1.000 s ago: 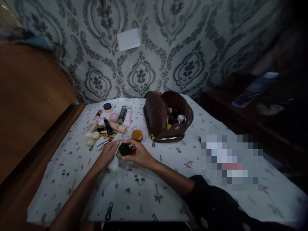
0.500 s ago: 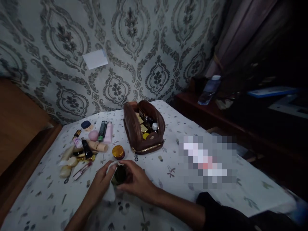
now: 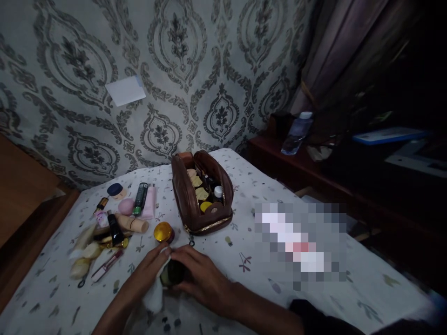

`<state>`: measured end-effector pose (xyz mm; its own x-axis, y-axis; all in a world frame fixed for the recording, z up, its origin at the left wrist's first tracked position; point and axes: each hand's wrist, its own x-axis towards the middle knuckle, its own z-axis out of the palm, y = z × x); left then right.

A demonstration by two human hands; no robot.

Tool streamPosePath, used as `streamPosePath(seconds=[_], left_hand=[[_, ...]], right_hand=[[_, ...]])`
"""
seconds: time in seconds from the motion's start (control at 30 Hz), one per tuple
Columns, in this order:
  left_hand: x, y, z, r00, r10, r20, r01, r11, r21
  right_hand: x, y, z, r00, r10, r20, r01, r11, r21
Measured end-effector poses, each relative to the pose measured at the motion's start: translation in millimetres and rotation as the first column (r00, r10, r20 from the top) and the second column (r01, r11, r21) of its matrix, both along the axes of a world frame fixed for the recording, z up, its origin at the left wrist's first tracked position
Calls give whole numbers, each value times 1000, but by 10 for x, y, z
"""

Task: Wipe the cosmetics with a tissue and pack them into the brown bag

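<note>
My right hand (image 3: pixel 206 279) is closed around a small dark green jar (image 3: pixel 172 273) in the lower middle of the head view. A white cloth (image 3: pixel 154 298) is gripped by my left hand (image 3: pixel 148 270) and pressed to the jar's left side, its loose end hanging below. The fingers partly cover the jar. Just beyond my fingertips stands a jar with a gold lid (image 3: pixel 164 231). Behind it, to the right, a brown toiletry bag (image 3: pixel 185 204) lies unzipped, with gold packets, a white-capped bottle (image 3: pixel 218 193) and other small items inside.
On the patterned sheet to the left lie several cosmetics: a pink tube (image 3: pixel 149 202), a dark green tube (image 3: pixel 140 197), a pink sponge (image 3: pixel 126 206), a black tube (image 3: pixel 114 229) and a lip gloss (image 3: pixel 106 266). A water bottle (image 3: pixel 296 133) stands on the right ledge. One patch is pixelated.
The view has shifted, so the bag and cosmetics appear further left and lower. Both hands still hold the green jar and cloth, with the fingers slightly repositioned around the jar.
</note>
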<state>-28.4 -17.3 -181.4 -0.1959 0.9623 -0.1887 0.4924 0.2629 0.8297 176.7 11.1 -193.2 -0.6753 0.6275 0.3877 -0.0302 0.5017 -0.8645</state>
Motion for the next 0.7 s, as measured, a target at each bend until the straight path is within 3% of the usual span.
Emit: streamPosePath(seconds=[0.13,0.23,0.37,0.5,0.7], left_hand=[[81,-21,10,999,47,-12,-45,993,105],[246,-56,128,1000,-10,-21,14,983,182],[329,-65,217,994,-103,-25,106,966,237],[247,-67,211,990,-129,55,114,969,220],[117,-68,216,966,-149,213,139,988,62]], right_hand=[[-35,45,-30,995,-102,-18,100,994,-53],[-95,58,-61,983,-186,-13,175,945,-275],[-142,43,-56,987,-161,-23,131,870,-476],[-149,23,-45,990,-133,-36,101,881,-462],[-162,-11,-55,998,-49,-35,33,931,-363]])
